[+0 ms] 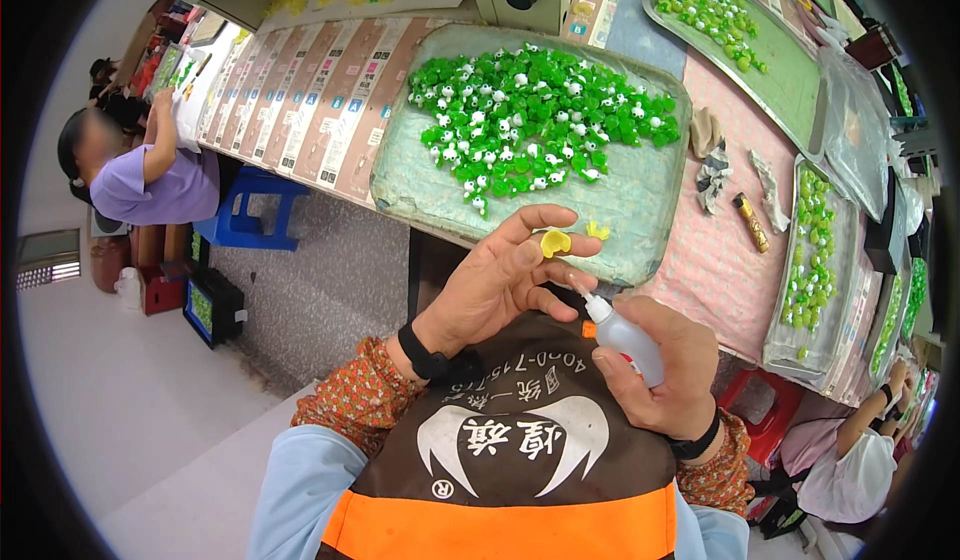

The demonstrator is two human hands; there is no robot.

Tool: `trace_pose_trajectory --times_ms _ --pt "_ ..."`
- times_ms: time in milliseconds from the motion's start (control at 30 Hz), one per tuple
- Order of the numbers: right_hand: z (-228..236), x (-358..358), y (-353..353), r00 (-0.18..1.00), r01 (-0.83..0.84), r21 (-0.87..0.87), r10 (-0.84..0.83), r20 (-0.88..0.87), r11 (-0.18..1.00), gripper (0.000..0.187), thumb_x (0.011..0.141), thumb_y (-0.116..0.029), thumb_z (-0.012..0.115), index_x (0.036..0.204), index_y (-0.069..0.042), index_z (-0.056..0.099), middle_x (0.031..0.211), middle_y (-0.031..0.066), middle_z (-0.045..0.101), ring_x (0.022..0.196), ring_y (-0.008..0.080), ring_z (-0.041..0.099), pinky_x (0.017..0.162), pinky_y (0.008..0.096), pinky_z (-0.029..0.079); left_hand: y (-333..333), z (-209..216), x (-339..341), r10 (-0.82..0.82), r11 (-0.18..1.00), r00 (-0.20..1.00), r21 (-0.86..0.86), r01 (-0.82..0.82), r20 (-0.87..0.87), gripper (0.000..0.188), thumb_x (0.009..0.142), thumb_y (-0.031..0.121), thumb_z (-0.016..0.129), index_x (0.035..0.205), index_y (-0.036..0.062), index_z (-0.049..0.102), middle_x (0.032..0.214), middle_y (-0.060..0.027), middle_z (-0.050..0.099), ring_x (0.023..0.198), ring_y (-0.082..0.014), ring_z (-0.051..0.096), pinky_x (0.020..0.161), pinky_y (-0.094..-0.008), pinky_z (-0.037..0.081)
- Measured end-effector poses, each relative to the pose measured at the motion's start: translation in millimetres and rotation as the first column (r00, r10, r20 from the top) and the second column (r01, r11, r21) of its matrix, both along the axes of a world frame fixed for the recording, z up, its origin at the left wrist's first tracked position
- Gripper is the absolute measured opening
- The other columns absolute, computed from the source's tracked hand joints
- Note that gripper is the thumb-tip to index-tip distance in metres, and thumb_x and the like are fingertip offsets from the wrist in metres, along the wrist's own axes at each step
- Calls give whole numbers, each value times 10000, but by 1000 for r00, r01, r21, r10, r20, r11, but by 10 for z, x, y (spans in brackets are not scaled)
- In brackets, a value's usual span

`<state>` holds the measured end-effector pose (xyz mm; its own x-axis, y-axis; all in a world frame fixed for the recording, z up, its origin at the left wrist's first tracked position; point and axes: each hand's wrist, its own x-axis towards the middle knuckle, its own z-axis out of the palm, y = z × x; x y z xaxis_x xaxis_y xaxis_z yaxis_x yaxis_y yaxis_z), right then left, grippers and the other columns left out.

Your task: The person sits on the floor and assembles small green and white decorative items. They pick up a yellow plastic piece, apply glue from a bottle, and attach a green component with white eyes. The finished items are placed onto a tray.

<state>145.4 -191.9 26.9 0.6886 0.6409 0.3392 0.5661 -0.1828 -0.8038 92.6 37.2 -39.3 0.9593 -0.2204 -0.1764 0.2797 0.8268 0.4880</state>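
My left hand [500, 275] pinches a small yellow cup-shaped plastic piece [554, 244] between thumb and forefinger, its other fingers loosely curled. A translucent white squeeze bottle [630, 338] with a thin nozzle is gripped in my right hand [672, 360]. The nozzle points up and left, close to the fingertips of my left hand and below the yellow piece. Just beyond, a second yellow piece [598, 230] lies near the front of a large tray [400, 160]. Many small green pieces with white balls [530, 110] are heaped in that tray.
Right of the tray lie crumpled cloth scraps [712, 175] and a gold tube [750, 222]. Another tray of green and yellow pieces [812, 250] stands further right, a green tray [770, 80] behind. A person in purple [155, 175] sits far left, near a blue stool [255, 210].
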Motion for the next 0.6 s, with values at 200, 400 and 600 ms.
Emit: trace_pose_trajectory --times_ms 200,400,600 --pt "-9 15 23 999 5 -30 -4 49 1000 508 771 -126 855 1213 3 641 893 158 710 693 313 703 612 375 548 1 0 -6 -7 1000 1000 7 7 8 466 1074 284 542 1465 60 425 1475 -224 513 1224 -317 641 883 -405 647" --pt "-23 21 49 997 6 -18 -5 79 1000 504 772 -117 854 1208 19 643 881 167 706 700 317 707 612 375 553 4 -8 0 -18 1000 1000 2 18 14 460 1070 287 549 1454 59 438 1487 -217 508 1240 -317 634 891 -405 644" --pt "-9 37 49 994 -8 -36 12 107 999 518 775 -106 848 1226 28 630 851 160 693 667 303 688 582 375 533 -8 18 0 -26 999 1000 22 26 17 464 1066 306 556 1445 63 447 1485 -213 511 1251 -320 628 899 -402 640"
